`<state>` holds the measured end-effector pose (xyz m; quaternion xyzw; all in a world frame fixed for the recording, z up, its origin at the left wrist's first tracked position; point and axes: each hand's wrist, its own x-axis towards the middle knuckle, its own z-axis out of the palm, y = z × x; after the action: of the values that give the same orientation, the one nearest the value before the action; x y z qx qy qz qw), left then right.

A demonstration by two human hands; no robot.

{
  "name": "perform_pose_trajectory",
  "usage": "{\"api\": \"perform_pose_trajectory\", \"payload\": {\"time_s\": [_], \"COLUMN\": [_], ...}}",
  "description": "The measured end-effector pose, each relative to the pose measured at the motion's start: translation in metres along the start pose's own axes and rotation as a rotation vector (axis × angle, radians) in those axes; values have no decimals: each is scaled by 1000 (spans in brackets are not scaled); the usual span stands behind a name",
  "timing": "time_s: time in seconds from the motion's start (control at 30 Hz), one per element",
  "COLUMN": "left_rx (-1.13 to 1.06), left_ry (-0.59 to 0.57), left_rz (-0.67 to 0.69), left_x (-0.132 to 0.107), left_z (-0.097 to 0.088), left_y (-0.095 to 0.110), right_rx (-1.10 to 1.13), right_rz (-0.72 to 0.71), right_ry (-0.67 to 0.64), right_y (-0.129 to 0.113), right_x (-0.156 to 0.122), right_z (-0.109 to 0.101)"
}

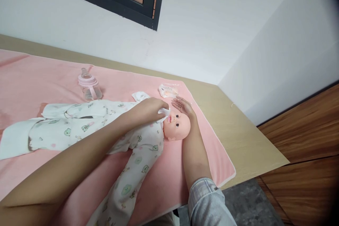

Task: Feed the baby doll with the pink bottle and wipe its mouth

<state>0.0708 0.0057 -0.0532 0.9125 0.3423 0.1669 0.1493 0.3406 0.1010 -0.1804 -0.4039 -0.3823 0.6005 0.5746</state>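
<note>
A baby doll (pixel 178 126) in a white printed romper (pixel 106 123) lies on a pink towel (pixel 31 81), head to the right. My left hand (pixel 149 110) is closed on a small white wipe (pixel 164 114), pressed at the doll's cheek beside the mouth. My right hand (pixel 184 107) lies with fingers stretched out against the top and far side of the doll's head, cradling it.
A pink baby bottle (pixel 89 85) stands on the towel behind the doll. Two small white packets (pixel 167 90) (pixel 140 96) lie near the doll's head. The towel covers a tan table (pixel 246 137) set into a white wall corner; wood floor lies at the right.
</note>
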Motion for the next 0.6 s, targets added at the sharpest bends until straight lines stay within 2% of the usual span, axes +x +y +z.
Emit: {"api": "perform_pose_trajectory", "payload": {"time_s": [0.37,0.6], "left_rx": [-17,-58], "left_ry": [81,65], "left_rz": [23,-2], "left_x": [4,6], "left_z": [9,6], "left_y": [-3,1], "right_rx": [-8,-9], "right_rz": [-26,-29], "right_ry": [-29,-38], "right_y": [4,7], "right_x": [1,6], "right_z": [-2,-6]}}
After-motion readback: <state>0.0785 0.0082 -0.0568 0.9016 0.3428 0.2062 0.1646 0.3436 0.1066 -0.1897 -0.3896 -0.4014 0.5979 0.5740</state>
